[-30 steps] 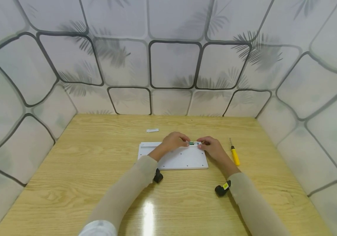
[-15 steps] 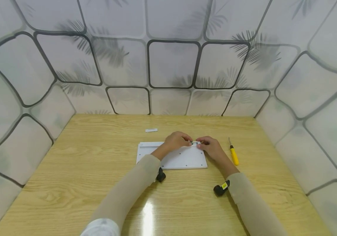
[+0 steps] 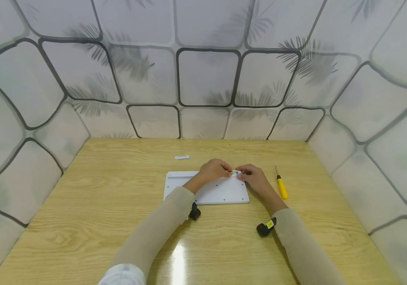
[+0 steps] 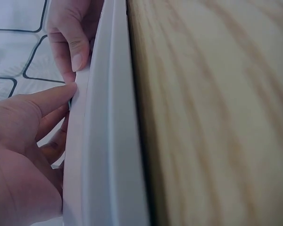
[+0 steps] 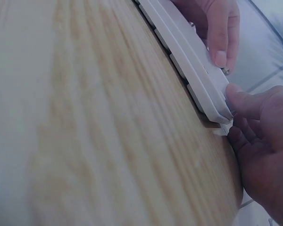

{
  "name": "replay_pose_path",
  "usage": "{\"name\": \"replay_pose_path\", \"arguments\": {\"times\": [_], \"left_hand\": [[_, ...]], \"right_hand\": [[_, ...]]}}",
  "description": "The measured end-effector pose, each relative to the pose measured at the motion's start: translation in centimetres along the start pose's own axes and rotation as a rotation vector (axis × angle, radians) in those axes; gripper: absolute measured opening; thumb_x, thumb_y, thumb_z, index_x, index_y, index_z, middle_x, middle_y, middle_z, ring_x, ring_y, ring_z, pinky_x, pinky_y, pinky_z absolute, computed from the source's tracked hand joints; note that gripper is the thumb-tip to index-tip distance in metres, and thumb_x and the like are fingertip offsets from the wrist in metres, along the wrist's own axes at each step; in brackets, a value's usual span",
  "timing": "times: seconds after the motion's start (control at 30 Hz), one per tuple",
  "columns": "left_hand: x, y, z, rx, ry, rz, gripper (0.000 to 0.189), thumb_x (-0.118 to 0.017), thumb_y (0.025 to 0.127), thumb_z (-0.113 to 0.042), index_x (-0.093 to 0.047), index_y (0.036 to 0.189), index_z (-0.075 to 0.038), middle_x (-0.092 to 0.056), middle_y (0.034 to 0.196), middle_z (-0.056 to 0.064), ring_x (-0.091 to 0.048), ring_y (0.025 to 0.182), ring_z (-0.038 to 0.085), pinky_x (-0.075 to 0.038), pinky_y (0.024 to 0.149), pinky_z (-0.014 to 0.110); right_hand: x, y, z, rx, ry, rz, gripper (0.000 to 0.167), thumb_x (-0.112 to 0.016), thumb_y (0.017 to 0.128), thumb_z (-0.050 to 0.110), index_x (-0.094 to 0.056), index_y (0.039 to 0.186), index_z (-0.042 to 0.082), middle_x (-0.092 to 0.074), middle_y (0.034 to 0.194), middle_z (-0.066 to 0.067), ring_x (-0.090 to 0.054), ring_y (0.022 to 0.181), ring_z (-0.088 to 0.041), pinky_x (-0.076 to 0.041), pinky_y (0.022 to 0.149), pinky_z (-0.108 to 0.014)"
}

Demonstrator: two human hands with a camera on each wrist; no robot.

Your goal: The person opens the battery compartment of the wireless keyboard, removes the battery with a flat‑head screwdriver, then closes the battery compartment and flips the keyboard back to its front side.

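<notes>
A yellow-handled screwdriver [image 3: 282, 187] lay at right on the wooden table [image 3: 82, 221]; a small white strip [image 3: 182, 157] lay toward the far, patterned wall [image 3: 207, 79].

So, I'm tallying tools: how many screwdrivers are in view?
1: the yellow-handled screwdriver lies on the table, to the right of the white keyboard. No other shows.
</notes>
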State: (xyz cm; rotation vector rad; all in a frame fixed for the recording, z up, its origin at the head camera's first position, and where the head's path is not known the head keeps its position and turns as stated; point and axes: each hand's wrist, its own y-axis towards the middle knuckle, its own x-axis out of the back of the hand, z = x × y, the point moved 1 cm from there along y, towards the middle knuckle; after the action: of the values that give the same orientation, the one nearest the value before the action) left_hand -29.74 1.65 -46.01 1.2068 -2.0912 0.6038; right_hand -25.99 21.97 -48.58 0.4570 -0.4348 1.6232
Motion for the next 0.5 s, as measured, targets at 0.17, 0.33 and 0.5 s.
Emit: {"name": "replay_pose_path", "arguments": {"times": [0.17,0.33,0.5], "left_hand": [[-0.05,0.08,0.24,-0.028,-0.032,0.001,0.021,-0.069,0.095,-0.031,-0.076,0.113,-0.023,-0.073,0.118,-0.004,-0.063,0.108,0.016,-0.047,0.097,0.043],[-0.06,0.06,0.45,-0.058,-0.097,-0.001,0.022,-0.066,0.099,-0.031,-0.075,0.116,-0.021,-0.071,0.119,-0.003,-0.063,0.108,0.016,-0.048,0.095,0.041],[0.04,0.02,0.45,-0.092,-0.179,0.01,0.023,-0.063,0.101,-0.028,-0.072,0.119,-0.017,-0.07,0.118,0.001,-0.062,0.103,0.015,-0.049,0.088,0.036]], "right_hand": [[-0.03,-0.05,-0.02,-0.002,0.007,0.005,0.028,-0.066,0.099,0.018,-0.069,0.125,0.009,-0.06,0.107,-0.011,-0.05,0.096,-0.026,-0.042,0.083,-0.034],[0.03,-0.07,0.03,0.001,0.001,0.009,0.029,-0.066,0.099,0.019,-0.069,0.126,0.009,-0.061,0.109,-0.011,-0.05,0.097,-0.026,-0.042,0.084,-0.034],[0.0,0.06,-0.21,0.008,0.024,0.01,0.029,-0.066,0.099,0.019,-0.069,0.126,0.008,-0.061,0.112,-0.011,-0.051,0.097,-0.025,-0.044,0.083,-0.034]]}}
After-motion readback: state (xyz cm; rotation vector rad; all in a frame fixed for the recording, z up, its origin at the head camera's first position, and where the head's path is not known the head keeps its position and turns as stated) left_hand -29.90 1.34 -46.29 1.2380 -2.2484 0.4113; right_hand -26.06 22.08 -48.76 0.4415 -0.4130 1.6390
